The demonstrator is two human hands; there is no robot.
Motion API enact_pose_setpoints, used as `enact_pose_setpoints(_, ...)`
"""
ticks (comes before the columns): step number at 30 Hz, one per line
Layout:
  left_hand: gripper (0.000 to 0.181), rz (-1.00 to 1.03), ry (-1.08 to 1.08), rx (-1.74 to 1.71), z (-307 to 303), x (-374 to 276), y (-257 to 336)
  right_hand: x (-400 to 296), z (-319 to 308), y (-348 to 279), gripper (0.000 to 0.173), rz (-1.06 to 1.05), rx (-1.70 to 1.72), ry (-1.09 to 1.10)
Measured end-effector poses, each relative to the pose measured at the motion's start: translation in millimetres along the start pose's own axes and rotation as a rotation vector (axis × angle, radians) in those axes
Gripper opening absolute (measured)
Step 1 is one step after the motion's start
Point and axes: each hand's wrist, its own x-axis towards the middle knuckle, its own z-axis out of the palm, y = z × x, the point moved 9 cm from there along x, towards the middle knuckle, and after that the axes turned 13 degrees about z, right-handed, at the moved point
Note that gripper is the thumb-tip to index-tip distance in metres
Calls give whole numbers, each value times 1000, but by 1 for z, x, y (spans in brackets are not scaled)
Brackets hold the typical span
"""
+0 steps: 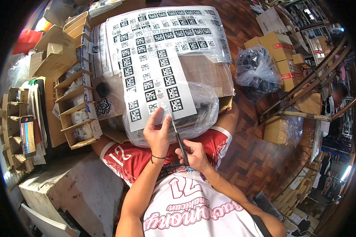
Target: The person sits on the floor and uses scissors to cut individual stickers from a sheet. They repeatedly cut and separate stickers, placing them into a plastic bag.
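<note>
My left hand (157,133), with a dark band at the wrist, pinches the near part of a pale printed sheet (184,86). Rows of black-and-white logo and size prints cover this sheet. In my right hand (195,154) is a slim cutting tool (181,146) with a black handle and a narrow metal blade. Its tip points at the sheet, close beside my left thumb; whether it is scissors or a knife I cannot tell. Beneath the sheet lies a clear plastic bag (206,99) over dark contents. Larger printed sheets (166,25) spread farther back over a cardboard box (215,72).
A divided cardboard rack (77,109) stands at the left, near a small pile of cut labels (103,106) and a propped phone (28,136). On the right are a tied plastic bag (255,71), cartons (284,65) and metal rails (302,83). Another person (335,106) is beyond them.
</note>
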Motion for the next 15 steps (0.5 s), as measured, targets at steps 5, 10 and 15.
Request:
enact_pose_setpoints(5,41,2,-11,36,0,0,2,-2,0,1,27,20,9,13)
enact_pose_setpoints(10,41,0,-6,43,-2,-1,0,-2,0,4,24,36,24,8)
enact_pose_setpoints(15,41,10,-11,57,-2,-1,-1,-4,2,0,21,34,33,19)
